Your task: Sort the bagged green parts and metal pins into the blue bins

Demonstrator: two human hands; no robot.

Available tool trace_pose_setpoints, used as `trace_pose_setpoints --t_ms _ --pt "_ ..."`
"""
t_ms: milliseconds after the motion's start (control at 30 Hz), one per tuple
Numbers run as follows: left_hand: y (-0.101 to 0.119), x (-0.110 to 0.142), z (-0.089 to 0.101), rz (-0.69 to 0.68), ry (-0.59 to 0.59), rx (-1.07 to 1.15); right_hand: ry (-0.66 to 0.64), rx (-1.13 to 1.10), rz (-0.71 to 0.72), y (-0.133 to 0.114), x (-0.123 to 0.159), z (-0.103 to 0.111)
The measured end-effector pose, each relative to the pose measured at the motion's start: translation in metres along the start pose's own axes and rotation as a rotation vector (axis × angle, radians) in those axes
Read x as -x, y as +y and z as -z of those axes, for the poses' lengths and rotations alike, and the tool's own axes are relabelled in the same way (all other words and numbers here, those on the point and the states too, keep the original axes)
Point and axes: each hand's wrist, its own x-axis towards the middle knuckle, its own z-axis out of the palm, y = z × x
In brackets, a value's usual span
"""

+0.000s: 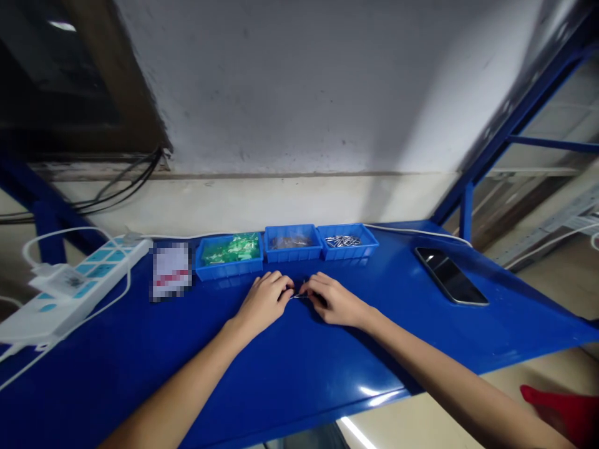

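On the worktop [299, 374] I see three bins [294, 254] rowed along the back, wall [299, 93] behind. Power strip [96, 274] left, phone [452, 276] right. Part [298, 296] before bins, between left hand [267, 296] and right hand [331, 299].

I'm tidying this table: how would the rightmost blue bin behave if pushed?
The bin would probably slide rather than tip: it looks low and wide, on a smooth, glossy table. The slim, shiny pins lie loose inside, so they may shift and rattle.
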Motion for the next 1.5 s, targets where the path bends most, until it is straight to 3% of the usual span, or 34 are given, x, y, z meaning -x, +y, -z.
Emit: trace_pose_setpoints --t_ms 133,233,367,533,700,1033,1200,1300,1500 --pt "0.001 0.002 0.001 0.037 -0.006 0.018 -0.04 -0.025 -0.006 -0.008 0.001 0.002" --pt "0.0 0.002 0.002 0.075 0.049 0.164 -0.072 -0.042 -0.014 -0.009 -0.003 0.009" --pt "-0.002 0.005 0.004 0.088 0.171 0.367 0.076 -0.105 -0.034 -0.007 -0.026 0.01" --pt "0.0 0.009 0.004 0.029 0.296 0.279 0.164 -0.133 -0.044 -0.015 -0.036 0.0" --pt "0.003 0.011 0.001 -0.019 0.243 0.156 0.177 -0.096 -0.093 -0.022 -0.021 -0.005" --pt "0.0 0.009 0.0 0.078 0.082 0.024 0.086 0.154 -0.107 -0.022 -0.023 -0.009" --pt "0.006 0.01 0.0 0.011 0.096 0.008 0.014 0.254 -0.116 -0.025 -0.021 -0.008" --pt "0.006 0.009 0.001 -0.005 0.137 0.02 0.069 0.283 -0.126 -0.024 -0.02 -0.011" --pt "-0.003 0.007 0.004 0.152 0.209 0.215 0.264 0.212 -0.153 -0.018 -0.023 -0.009"
